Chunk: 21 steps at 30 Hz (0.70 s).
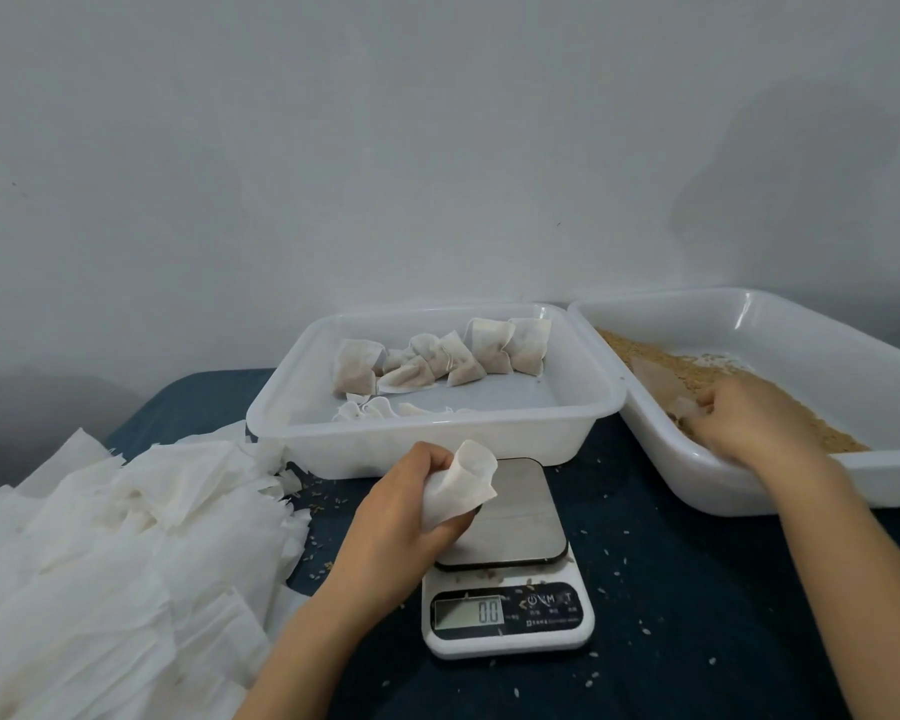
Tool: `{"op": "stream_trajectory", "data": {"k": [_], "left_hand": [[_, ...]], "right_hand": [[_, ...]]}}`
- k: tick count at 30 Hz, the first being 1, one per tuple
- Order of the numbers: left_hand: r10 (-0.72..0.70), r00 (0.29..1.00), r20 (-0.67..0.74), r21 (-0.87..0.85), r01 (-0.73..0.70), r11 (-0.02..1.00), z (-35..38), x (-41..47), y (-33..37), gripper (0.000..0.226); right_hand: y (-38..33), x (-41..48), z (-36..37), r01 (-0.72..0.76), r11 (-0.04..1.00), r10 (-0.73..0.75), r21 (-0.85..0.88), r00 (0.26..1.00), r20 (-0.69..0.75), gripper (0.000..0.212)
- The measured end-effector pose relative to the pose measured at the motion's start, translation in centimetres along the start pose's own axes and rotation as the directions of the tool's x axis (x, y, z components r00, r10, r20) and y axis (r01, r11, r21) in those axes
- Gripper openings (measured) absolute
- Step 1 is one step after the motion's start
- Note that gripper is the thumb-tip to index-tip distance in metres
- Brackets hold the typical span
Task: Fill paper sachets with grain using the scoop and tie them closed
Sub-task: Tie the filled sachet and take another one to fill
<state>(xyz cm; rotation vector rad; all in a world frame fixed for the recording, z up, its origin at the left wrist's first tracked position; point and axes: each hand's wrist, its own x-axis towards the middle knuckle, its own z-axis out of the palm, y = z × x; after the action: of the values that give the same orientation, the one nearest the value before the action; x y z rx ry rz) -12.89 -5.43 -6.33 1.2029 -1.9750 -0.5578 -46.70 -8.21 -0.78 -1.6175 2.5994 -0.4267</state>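
Left hand (411,504) pinched an empty sachet (461,480) over the scale (507,563), right hand (744,418) down in the grain tray (749,485)
Left fingers (434,455) curled round the sachet at lower centre, its mouth open and facing up. Right fingers (710,405) closed on a clear scoop (682,407) lying in the grain (697,368), centre right; scoop partly hidden by the hand. Scale read 0.0. Filled sachets (437,356) sat in the middle tray (437,444), loose empty ones (100,537) piled at lower left
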Motion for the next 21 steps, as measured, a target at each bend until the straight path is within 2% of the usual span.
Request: {"op": "stream_trajectory", "data": {"k": [4,7,12,15,18,21], "left_hand": [[-0.012,1.0,0.004,0.009,0.012,1.0,0.1,0.0,0.0,0.029],[-0.007,1.0,0.006,0.017,0.007,1.0,0.1,0.0,-0.1,0.029],[0.001,1.0,0.018,0.023,-0.002,1.0,0.2,-0.1,-0.2,0.029],[0.003,1.0,0.025,0.02,-0.004,1.0,0.3,-0.1,-0.2,0.029],[0.006,1.0,0.027,0.017,-0.006,1.0,0.3,-0.1,-0.3,0.029],[0.002,1.0,0.03,0.004,-0.002,1.0,0.3,-0.1,-0.4,0.028]], "right_hand": [[-0.4,0.1,-0.2,-0.029,0.997,0.031,-0.074,0.999,0.027,0.039],[-0.8,-0.2,-0.7,-0.046,0.989,0.052,-0.143,0.998,0.041,0.038],[-1.1,-0.5,-1.4,-0.097,0.984,0.093,-0.148,0.995,-0.034,0.033],[-0.9,-0.2,-1.4,-0.164,0.978,0.155,-0.126,0.985,-0.078,0.04],[-0.6,0.4,-1.2,-0.214,0.968,0.196,-0.135,0.971,-0.136,0.029],[-0.4,0.7,-1.0,-0.235,0.94,0.208,-0.247,0.97,-0.129,0.025]]}}
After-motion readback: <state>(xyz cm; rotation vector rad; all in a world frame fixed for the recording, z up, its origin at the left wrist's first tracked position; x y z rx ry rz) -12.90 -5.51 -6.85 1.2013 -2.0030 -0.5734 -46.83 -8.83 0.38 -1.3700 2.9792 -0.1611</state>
